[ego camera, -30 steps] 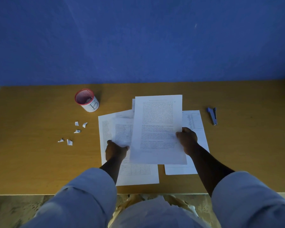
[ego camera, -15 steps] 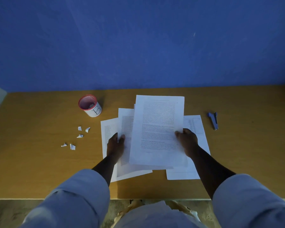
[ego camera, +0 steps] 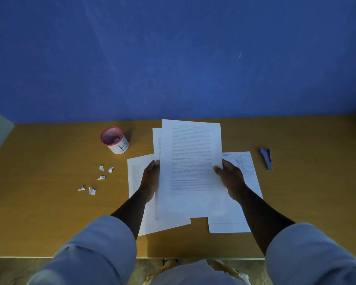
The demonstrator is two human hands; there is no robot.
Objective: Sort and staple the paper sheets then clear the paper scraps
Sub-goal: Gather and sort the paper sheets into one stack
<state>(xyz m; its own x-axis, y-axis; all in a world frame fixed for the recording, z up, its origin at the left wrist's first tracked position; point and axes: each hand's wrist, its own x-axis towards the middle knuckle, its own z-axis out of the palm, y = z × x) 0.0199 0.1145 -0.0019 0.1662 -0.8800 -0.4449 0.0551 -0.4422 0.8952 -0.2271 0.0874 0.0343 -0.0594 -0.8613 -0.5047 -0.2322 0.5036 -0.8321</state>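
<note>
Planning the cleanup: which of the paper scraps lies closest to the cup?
The scrap at the cluster's upper right, the one farthest toward the sheets. It lies just below the cup; the other four lie farther left or lower.

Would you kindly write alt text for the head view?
Both hands, left hand and right hand, hold printed sheets above more sheets on a wooden table. Paper scraps and a cup lie left, a stapler right.

Dim, blue-tinted, wide-angle edge distortion
</note>
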